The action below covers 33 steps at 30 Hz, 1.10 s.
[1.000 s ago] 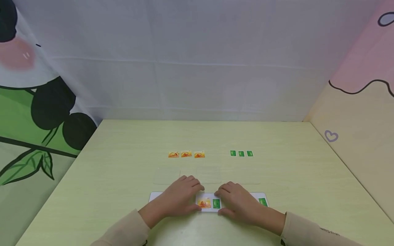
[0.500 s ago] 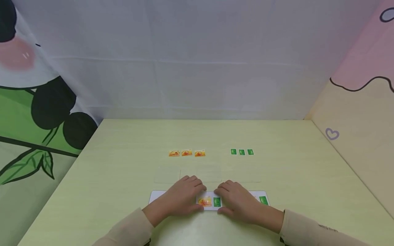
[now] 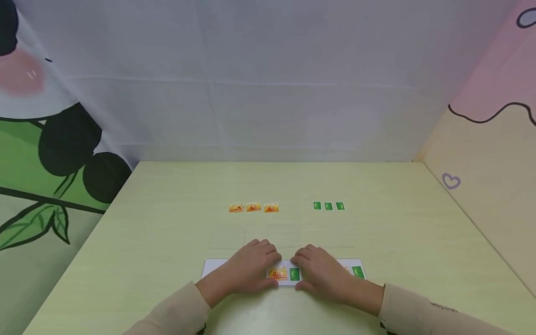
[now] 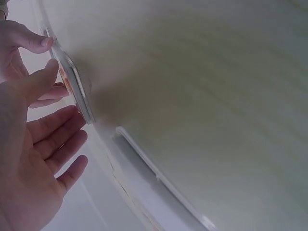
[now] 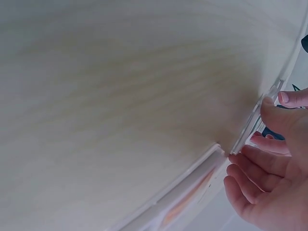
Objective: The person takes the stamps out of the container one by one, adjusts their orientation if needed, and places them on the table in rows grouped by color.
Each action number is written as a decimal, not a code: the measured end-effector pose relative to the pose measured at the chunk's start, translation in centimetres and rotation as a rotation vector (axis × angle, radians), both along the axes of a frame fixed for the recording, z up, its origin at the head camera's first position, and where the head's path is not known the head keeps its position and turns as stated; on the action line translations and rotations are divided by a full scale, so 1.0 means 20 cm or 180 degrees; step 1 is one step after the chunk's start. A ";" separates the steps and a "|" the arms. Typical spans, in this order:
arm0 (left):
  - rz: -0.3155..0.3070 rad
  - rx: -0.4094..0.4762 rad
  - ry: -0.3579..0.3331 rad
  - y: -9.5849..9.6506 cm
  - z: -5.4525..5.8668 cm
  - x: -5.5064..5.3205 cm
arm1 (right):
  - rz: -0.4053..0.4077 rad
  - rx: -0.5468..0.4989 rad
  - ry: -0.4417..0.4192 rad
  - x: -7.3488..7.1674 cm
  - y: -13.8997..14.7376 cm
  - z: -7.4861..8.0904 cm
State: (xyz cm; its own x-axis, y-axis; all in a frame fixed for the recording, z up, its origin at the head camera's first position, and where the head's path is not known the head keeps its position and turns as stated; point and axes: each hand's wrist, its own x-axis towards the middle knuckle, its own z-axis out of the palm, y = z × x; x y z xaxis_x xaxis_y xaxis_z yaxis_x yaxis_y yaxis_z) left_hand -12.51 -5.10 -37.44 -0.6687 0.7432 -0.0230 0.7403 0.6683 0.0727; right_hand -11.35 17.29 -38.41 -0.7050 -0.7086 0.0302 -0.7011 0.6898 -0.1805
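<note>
1. Two hands, the left hand (image 3: 250, 267) and the right hand (image 3: 323, 273), hold one small white card (image 3: 283, 264) between them, on the near part of the table (image 3: 125, 260).
2. Each thumb is on its near edge; bent fingers touch its far edge.
3. It shows an orange picture (image 3: 276, 273) and a green picture (image 3: 295, 274).
4. More white card (image 3: 212, 266) peeks out past both hands.
5. Farther back lie three orange stickers (image 3: 253, 207) and three green stickers (image 3: 328, 206).

White card (image 3: 284, 282) (1 orange-yellow picture (image 3: 278, 273), 1 green picture (image 3: 295, 274))
</note>
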 end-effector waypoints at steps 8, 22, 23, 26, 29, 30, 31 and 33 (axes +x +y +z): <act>-0.0007 0.0041 -0.0031 0.02 0.01 -0.02 | 0.0060 0.0055 0.0389 -0.02 0.00 0.00; 0.0098 0.0055 -0.0182 0.02 0.02 -0.03 | 0.0098 -0.0052 0.0400 -0.03 0.00 -0.01; 0.0104 0.0054 -0.0191 0.02 0.02 -0.03 | 0.0097 -0.0062 0.0390 -0.03 0.00 -0.01; 0.0107 0.0056 -0.0220 0.02 0.02 -0.03 | 0.0109 -0.0090 0.0382 -0.03 0.00 -0.01; 0.0084 0.0061 -0.0204 0.02 0.01 -0.04 | 0.0131 -0.0113 0.0391 -0.03 0.00 -0.02; 0.0072 0.0064 -0.0190 0.02 0.01 -0.04 | 0.0137 -0.0124 0.0394 -0.03 0.00 -0.02; 0.0062 0.0066 -0.0168 0.02 0.01 -0.04 | 0.0144 -0.0133 0.0397 -0.03 0.00 -0.02; 0.0040 0.0054 -0.0118 0.02 0.00 -0.04 | 0.0160 -0.0138 0.0404 -0.02 0.01 -0.02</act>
State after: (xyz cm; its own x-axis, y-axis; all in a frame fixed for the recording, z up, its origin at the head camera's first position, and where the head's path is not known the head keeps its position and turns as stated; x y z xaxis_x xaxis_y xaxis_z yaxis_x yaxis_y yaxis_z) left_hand -13.39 -4.72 -37.36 -0.6769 0.7352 -0.0353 0.7285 0.6760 0.1113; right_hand -11.84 17.39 -38.88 -0.6571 -0.7391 0.1483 -0.7537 0.6467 -0.1170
